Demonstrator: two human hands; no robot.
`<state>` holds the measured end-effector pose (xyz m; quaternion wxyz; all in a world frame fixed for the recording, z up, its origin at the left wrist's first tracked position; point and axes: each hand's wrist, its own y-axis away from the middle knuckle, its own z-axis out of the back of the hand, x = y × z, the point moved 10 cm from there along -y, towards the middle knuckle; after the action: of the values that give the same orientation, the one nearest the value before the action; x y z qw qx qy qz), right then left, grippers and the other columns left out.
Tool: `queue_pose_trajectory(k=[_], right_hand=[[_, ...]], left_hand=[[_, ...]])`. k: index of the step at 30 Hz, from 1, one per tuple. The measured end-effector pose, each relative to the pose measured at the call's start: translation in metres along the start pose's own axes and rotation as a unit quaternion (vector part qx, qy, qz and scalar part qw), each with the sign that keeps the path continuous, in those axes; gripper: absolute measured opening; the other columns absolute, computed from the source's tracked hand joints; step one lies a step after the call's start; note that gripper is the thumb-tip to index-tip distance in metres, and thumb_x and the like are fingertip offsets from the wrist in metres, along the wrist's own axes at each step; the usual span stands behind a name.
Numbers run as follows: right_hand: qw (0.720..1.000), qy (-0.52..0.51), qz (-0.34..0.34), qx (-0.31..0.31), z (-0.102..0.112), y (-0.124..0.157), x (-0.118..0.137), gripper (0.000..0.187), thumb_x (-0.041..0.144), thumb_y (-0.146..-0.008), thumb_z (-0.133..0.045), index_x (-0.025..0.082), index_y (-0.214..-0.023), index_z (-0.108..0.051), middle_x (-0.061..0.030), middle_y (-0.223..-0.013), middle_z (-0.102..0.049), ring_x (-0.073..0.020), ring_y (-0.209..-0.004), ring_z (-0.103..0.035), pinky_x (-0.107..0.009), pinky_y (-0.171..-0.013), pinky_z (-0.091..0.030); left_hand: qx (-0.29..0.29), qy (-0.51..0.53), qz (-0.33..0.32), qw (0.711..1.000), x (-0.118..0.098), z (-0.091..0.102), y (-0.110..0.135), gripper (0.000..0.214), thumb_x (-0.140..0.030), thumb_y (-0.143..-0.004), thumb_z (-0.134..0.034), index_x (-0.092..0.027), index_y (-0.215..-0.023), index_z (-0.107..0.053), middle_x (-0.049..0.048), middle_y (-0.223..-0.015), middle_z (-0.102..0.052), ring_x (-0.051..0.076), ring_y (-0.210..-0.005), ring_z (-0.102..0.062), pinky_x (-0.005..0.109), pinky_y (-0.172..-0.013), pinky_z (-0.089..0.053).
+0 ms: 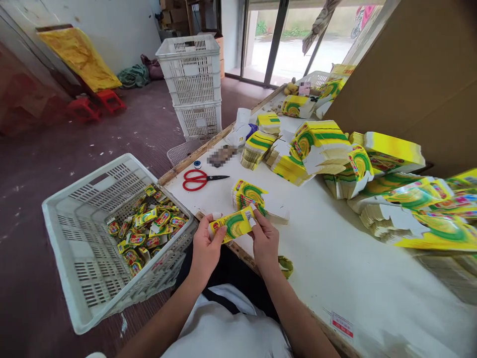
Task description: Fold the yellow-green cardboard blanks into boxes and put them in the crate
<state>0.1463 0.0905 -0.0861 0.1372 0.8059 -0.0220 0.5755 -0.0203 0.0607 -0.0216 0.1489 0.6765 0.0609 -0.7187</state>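
Note:
Between my two hands I hold a small yellow and green printed carton (236, 226) over the front edge of the table. My left hand (208, 243) pinches its left end, thumb on the printed face. At the right end, the fingers of my right hand (265, 238) are closed on the carton by a white flap. Just behind the carton stands a short stack of flat yellow cartons (249, 193). Red-handled scissors (197, 180) lie on the table to the left, with a small blue and white spool (197, 164) beyond them.
A white plastic crate (82, 248) with several small yellow packs stands left of the table (335, 278). Bundles of flat cartons (320, 144) cover the table's back and right. Stacked white crates (196, 84) stand behind. A large cardboard sheet (421, 84) leans at right.

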Motion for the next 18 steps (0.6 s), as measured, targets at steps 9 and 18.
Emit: queue_pose_trajectory(k=[9,18], right_hand=[[0.93,0.314,0.189,0.035,0.009,-0.047,0.057,0.052,0.028,-0.077,-0.061,0.018,-0.127,-0.055,-0.0124,-0.116,-0.068,-0.0271,-0.104,-0.062,-0.05,-0.097,-0.046],[0.858,0.475,0.194,0.02,0.009,-0.07,0.066,0.037,0.005,-0.069,-0.051,0.017,-0.103,-0.057,-0.0136,-0.091,-0.067,-0.0308,-0.091,-0.058,-0.051,-0.087,-0.043]], left_hand=[[-0.237,-0.172,-0.067,0.954,-0.014,0.131,-0.036,0.035,-0.04,-0.076,-0.06,-0.019,-0.103,-0.052,0.0034,-0.088,-0.058,0.02,-0.08,-0.058,0.037,-0.08,-0.05],[-0.263,-0.357,-0.053,0.895,-0.006,0.159,-0.049,0.047,-0.033,-0.066,-0.068,-0.014,-0.107,-0.052,0.0159,-0.117,-0.052,0.035,-0.123,-0.042,0.054,-0.108,-0.029]])
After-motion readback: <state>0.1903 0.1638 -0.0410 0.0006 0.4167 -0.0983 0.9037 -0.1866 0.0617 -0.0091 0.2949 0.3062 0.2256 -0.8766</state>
